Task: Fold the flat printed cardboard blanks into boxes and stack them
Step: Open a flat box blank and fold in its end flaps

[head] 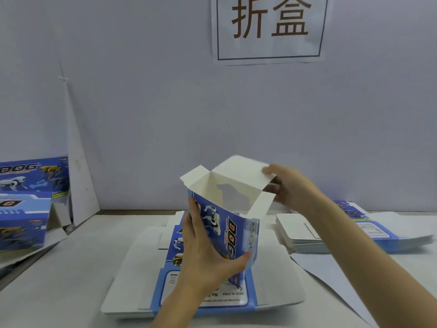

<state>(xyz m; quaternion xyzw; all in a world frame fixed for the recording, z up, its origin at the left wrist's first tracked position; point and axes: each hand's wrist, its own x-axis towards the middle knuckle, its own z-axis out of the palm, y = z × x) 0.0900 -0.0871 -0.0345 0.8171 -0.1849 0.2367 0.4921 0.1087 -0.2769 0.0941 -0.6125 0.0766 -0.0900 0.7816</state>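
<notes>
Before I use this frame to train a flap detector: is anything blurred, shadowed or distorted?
Head view: the half-formed box's raised top flap and the right hand are motion-smeared; a soft grey shadow falls on the inner back wall; lighting is even, without glare; the folded boxes at far left look soft and the table edge bows from the wide lens.

White table (71, 275) carries flat blanks (236, 301), finished boxes (23, 218).

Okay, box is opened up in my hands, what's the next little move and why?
Probably fold the small side flaps inward first. The box stands open-topped, steadied by your left hand; your right hand already pinches the big lid flap, and the side flaps still stick out, so the lid would close over them.
</notes>
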